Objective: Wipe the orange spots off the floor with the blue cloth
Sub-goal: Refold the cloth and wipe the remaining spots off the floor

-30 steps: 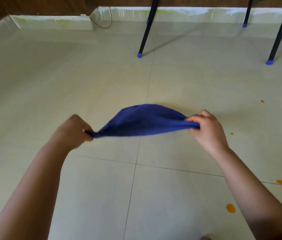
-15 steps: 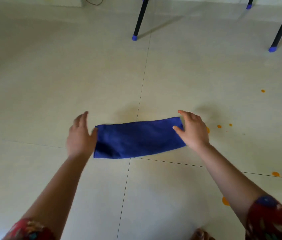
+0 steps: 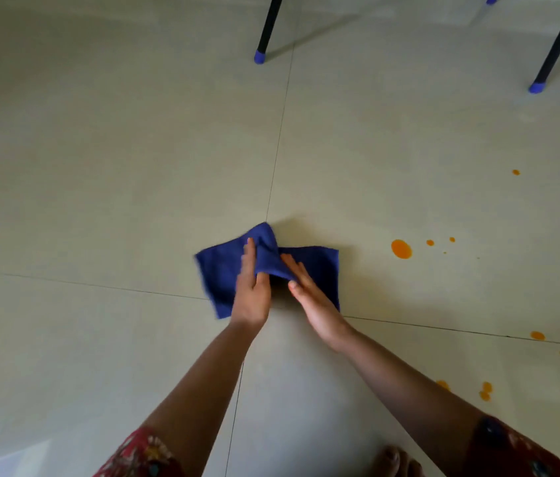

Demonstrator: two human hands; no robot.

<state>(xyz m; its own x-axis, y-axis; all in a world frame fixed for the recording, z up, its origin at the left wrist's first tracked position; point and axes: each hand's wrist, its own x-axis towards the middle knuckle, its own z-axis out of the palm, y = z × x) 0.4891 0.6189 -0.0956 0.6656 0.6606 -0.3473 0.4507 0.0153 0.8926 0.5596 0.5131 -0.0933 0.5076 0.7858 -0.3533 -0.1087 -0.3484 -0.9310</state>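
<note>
The blue cloth (image 3: 223, 270) lies on the pale tiled floor (image 3: 116, 173), partly folded, with a raised flap in its middle. My left hand (image 3: 252, 290) rests flat on the cloth with straight fingers. Beside it my right hand (image 3: 309, 297) pinches the end of the flap between thumb and fingers. A large orange spot (image 3: 401, 248) sits on the floor just right of the cloth, with smaller orange spots (image 3: 430, 242) past it. More orange spots (image 3: 537, 335) lie nearer at the right, and others (image 3: 485, 390) show beside my right forearm.
Two black chair legs with blue caps stand at the far side, one at top centre (image 3: 260, 57) and one at top right (image 3: 537, 87). My bare toes (image 3: 392, 459) show at the bottom edge. Tile joints cross under the cloth.
The cloth went from stretched in the air to lying flat as a long strip. Now my hands have come together on it and one end is being folded over.
</note>
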